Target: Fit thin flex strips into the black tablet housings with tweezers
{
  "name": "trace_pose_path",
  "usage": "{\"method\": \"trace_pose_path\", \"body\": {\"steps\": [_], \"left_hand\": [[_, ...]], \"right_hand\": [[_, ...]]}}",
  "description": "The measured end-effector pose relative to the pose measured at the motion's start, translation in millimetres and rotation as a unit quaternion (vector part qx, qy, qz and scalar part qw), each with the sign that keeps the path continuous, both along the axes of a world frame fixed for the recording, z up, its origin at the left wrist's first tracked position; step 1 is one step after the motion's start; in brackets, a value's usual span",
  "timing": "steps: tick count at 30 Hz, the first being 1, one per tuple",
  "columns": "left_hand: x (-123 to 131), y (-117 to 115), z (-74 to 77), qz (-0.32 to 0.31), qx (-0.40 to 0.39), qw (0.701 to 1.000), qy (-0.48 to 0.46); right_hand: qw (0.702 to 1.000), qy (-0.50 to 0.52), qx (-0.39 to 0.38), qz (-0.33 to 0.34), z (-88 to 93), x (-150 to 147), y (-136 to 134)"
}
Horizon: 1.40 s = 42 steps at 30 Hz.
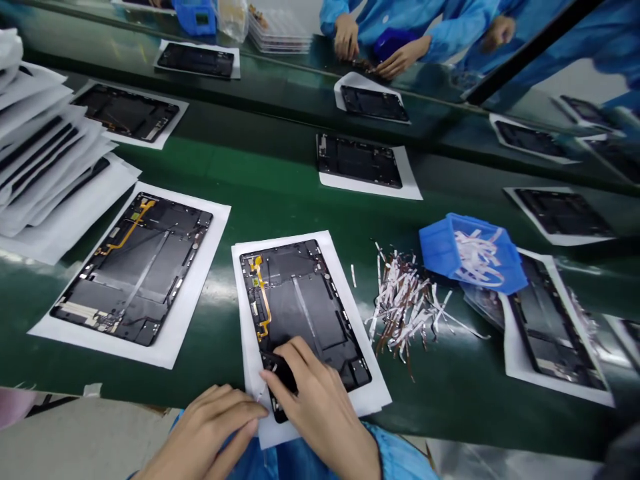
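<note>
A black tablet housing (pixel 330 300) with an orange flex cable (pixel 265 300) along its left side lies open on white paper sheets (pixel 350 273) in front of me. Over its lower left part, my right hand (pixel 317 393) is closed on a small black piece (pixel 283 370), mostly covered by the fingers. At the housing's lower left corner is my left hand (pixel 210 427), its fingers pressed together at the paper edge. A thin pale strip (pixel 260 392) shows by those fingertips; whether they grip it I cannot tell.
Thin strips (pixel 407 300) lie heaped to the right, beside a blue bin (pixel 440 250) holding white strips. Another tablet housing (pixel 135 267) lies left, near stacked paper-wrapped pieces (pixel 45 160). More housings (pixel 357 160) lie farther back. Across the bench, a co-worker's hands (pixel 405 57) handle something.
</note>
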<state>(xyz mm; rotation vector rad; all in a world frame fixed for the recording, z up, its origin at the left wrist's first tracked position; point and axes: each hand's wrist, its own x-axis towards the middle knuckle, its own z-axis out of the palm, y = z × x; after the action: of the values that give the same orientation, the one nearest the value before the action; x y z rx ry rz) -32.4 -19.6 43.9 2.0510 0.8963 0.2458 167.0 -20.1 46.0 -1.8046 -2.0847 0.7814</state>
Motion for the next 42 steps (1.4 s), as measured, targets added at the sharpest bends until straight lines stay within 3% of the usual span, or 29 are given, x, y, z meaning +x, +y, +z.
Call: {"method": "trace_pose_path", "body": {"steps": [11, 15, 20, 24, 30, 33, 37, 42], "left_hand": [[2, -1, -2.2, 0.015, 0.003, 1.0, -0.007], [3, -6, -3.2, 0.074, 0.004, 0.997, -0.028], [7, -13, -9.9, 0.211, -0.136, 0.966, -0.056], [21, -7, -10.6, 0.25, -0.241, 0.931, -0.109], [44, 3, -4.7, 0.235, -0.339, 0.884, -0.218], [46, 3, -3.6, 0.217, -0.306, 0.902, -0.214], [46, 1, -1.7, 0.208, -0.183, 0.943, -0.182], [43, 0, 0.1, 0.206, -0.091, 0.962, -0.155]], "right_hand": [[0.999, 0.038, -0.027, -0.026, -2.9, 5, 2], [0.989, 0.132, 0.004, -0.065, -11.1, -1, 1], [0.943, 0.312, 0.08, -0.087, -4.7, -2, -8], [0.896, 0.429, 0.075, -0.084, 12.8, 11, -15], [0.933, 0.338, 0.007, -0.12, 11.6, 25, -13], [0.934, 0.339, 0.007, -0.113, 7.2, 24, -10], [0.931, 0.348, 0.031, -0.104, 4.4, 23, -10], [0.935, 0.335, 0.068, -0.091, -0.8, 22, -14]]}}
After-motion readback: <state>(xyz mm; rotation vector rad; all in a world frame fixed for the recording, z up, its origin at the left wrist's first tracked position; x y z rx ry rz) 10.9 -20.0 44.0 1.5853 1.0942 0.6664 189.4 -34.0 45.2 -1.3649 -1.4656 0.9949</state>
